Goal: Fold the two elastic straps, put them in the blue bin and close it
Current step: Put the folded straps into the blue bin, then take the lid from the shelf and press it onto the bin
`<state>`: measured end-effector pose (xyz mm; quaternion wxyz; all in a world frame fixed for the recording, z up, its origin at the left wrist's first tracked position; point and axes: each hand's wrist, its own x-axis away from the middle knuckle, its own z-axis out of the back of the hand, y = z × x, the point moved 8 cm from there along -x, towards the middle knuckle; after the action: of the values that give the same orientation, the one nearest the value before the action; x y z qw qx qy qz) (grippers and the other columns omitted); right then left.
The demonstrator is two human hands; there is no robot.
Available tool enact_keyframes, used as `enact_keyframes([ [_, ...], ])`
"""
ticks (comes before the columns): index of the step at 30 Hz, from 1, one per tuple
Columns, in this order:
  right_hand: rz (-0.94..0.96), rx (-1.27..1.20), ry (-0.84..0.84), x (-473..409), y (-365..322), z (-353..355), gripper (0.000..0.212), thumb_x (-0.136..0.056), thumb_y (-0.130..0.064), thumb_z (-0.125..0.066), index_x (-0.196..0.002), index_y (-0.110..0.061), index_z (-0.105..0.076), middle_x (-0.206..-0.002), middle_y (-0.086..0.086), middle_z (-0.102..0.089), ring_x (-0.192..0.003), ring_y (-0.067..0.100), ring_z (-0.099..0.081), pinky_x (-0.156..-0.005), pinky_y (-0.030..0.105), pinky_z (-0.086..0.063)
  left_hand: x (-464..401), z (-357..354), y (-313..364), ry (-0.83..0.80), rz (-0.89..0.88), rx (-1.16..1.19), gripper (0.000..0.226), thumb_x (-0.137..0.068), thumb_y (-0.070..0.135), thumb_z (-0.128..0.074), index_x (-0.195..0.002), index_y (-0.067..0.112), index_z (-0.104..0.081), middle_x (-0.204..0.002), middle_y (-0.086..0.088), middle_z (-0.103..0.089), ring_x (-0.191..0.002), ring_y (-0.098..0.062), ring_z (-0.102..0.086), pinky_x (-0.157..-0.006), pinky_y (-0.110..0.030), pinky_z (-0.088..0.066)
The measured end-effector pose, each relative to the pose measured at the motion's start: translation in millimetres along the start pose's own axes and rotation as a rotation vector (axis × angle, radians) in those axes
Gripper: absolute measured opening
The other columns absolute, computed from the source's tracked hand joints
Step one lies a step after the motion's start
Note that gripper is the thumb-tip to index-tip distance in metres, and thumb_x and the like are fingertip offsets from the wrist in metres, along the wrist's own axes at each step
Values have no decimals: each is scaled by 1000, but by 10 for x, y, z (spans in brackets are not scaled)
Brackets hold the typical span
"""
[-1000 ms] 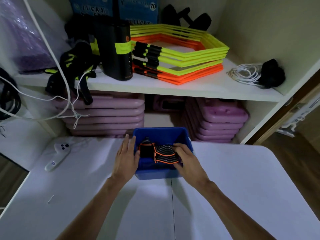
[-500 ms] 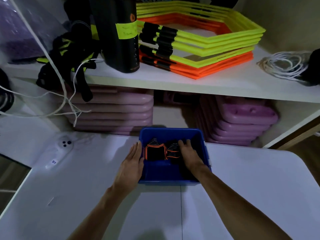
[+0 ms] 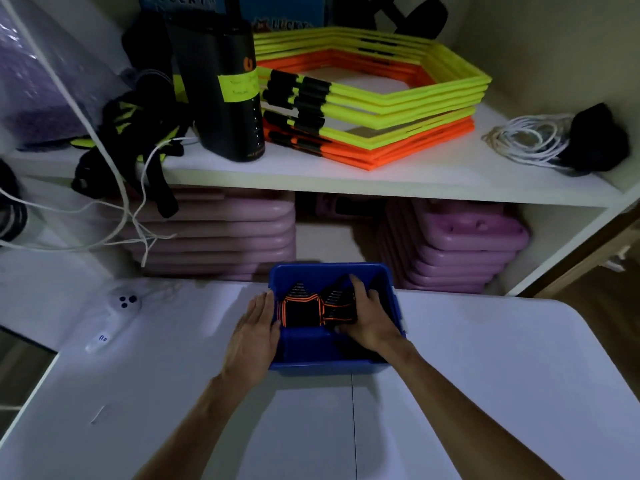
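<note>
Head view: blue bin (image 3: 332,363) on white worktop (image 3: 502,375), no lid on. 2 folded straps (image 3: 300,310) inside, side by side. Left hand (image 3: 254,336) flat, fingers open against bin's left wall. Right hand (image 3: 369,318) fingers gripping right strap (image 3: 337,304).

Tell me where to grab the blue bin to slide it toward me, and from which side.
Take the blue bin by its near rim, coming from the table side. That edge faces the person and is bare, while the shelf crowds the far wall. The left hand lies along the left wall; the right hand sits inside on a folded strap.
</note>
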<state>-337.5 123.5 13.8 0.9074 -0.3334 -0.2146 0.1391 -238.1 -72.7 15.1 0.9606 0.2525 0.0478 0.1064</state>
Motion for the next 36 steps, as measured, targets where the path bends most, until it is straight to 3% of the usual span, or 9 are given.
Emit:
enact_keyframes([
  [3, 75, 19, 25, 210, -85, 119, 78, -87, -27, -70, -149, -24, -24, -140, 8, -30, -126, 25, -47, -105, 28, -35, 18, 95, 62, 19, -5, -58, 78, -85, 50, -13, -146, 5, -28, -151, -19, -33, -141, -33, -28, -114, -41, -24],
  [8, 123, 36, 74, 570, -117, 248, 56, -95, -31, -59, -145, -23, -34, -141, 4, -36, -124, 20, -47, -104, 29, -38, 148, 174, 229, -11, -27, -67, 80, -83, 55, -11, -148, 10, -25, -154, -14, -27, -143, -30, -24, -115, -42, -25],
  [16, 186, 85, 62, 1139, -185, 147, 50, -98, -37, -51, -144, -26, -35, -142, -1, -38, -125, 14, -47, -105, 27, -38, 444, 201, 438, -45, -79, -101, 81, -84, 59, -7, -148, 14, -23, -157, -12, -19, -144, -29, -21, -113, -42, -27],
  [18, 234, 89, 123, 1194, -340, 366, 55, -96, -47, -48, -145, -24, -35, -142, -2, -39, -127, 11, -44, -108, 24, -35, 355, 445, 700, 28, -167, -126, 77, -92, 61, -9, -143, 11, -36, -152, -15, -31, -139, -32, -33, -106, -45, -36],
  [20, 277, 115, 209, 1232, -592, 757, 72, -87, -68, -35, -146, -25, -34, -142, -4, -39, -129, 10, -41, -106, 16, -31, 203, 871, 1099, 141, -265, -143, 70, -96, 56, -12, -139, 12, -44, -147, -13, -38, -135, -31, -39, -102, -47, -39],
  [24, 397, 158, 476, 1394, -1325, 1915, 89, -76, -83, -19, -146, -30, -33, -144, -5, -38, -134, 13, -39, -107, 26, -35, -156, 1938, 2130, 368, -477, -94, 63, -93, 53, -22, -148, 21, -26, -157, -1, -14, -146, -18, -10, -115, -42, -24],
  [30, 578, 289, 864, 2072, -2593, 3771, 54, -95, -50, -48, -141, -26, -39, -135, 2, -48, -125, 17, -45, -103, 28, -38, -446, 3608, 3693, 649, -711, -74, 61, -95, 52, -26, -148, 20, -26, -158, -2, -19, -146, -15, -11, -116, -44, -25],
  [36, 591, 407, 1126, 2834, -3306, 4924, 50, -97, -46, -48, -142, -25, -40, -138, 3, -46, -123, 23, -49, -100, 40, -44, -425, 4687, 4752, 883, -866, -25, 51, -96, 39, -38, -141, 14, -41, -149, -9, -39, -140, -21, -32, -112, -44, -32],
])
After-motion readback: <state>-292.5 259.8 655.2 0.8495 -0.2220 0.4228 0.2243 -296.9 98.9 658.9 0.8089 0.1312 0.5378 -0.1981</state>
